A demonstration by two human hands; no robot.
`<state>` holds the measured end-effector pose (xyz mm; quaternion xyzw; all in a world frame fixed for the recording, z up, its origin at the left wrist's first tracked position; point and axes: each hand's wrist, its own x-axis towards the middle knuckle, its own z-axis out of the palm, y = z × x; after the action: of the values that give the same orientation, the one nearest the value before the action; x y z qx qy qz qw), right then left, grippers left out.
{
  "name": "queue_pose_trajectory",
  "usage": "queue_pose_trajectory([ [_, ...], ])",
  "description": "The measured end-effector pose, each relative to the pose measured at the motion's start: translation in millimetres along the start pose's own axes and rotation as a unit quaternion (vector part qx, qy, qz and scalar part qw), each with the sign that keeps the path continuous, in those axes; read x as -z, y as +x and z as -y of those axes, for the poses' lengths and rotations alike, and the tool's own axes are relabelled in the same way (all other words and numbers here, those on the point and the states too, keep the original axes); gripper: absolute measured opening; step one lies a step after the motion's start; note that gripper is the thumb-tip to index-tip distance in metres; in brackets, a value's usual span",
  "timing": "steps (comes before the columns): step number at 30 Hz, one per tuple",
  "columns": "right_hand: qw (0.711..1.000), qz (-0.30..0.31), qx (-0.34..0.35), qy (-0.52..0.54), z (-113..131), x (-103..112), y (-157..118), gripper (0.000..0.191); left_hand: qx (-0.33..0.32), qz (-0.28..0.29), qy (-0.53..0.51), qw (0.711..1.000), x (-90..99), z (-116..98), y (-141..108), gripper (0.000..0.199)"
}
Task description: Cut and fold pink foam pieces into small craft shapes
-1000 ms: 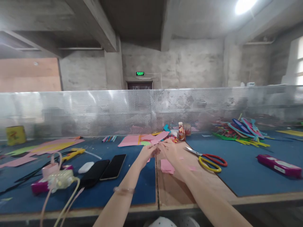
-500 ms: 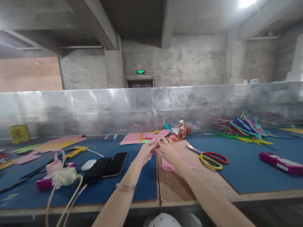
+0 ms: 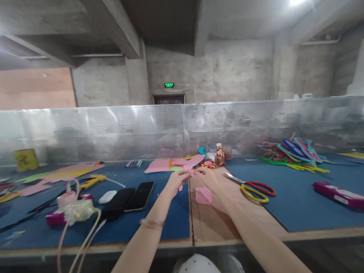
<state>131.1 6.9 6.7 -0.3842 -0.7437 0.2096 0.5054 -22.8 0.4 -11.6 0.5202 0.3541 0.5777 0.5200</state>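
Observation:
Above the seam in the tabletop, my left hand pinches a small piece of pink paper. My right hand has its fingers bent and closed at the right side of that same piece, its fingertips partly hidden. Below the right hand, a squarish pink paper lies on the bare wood strip. A tiny pink scrap shows just under the left hand. Behind the hands are larger pink sheets. To the right of my right forearm, scissors with red and yellow handles lie with their blades apart.
To the left lie a phone, a black case, a white earbud case and a power strip with cables. A bottle stands behind. Pipe cleaners and a purple tool are at right.
My hands have drawn slightly apart, and the right fingers have curled in from a flatter, spread pose. The small pink piece and the pink paper below now show more fully.

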Motion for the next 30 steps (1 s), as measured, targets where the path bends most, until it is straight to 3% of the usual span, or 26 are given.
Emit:
queue_pose_trajectory([
  [7,0.999,0.033,-0.016,-0.015,12.8,4.8,-7.1,0.021,-0.006,0.002,0.093,0.996,0.3,0.1,-0.2,0.028],
  [13,0.993,0.105,-0.035,-0.047,3.8,8.3,-4.0,0.023,0.007,0.01,0.165,0.986,2.0,3.0,0.4,0.027],
  [17,0.995,0.078,-0.004,-0.065,-6.5,1.0,-2.0,0.022,0.014,0.001,0.157,0.987,1.2,4.1,-0.3,0.027],
  [23,0.976,-0.012,0.067,-0.205,-10.8,-14.4,-3.4,0.018,0.012,-0.042,0.134,0.99,-1.4,4.4,-0.5,0.026],
  [30,0.988,0.033,0.049,-0.146,-4.6,-11.8,-3.4,0.021,-0.007,-0.059,0.128,0.99,-4.1,2.8,-0.2,0.022],
])
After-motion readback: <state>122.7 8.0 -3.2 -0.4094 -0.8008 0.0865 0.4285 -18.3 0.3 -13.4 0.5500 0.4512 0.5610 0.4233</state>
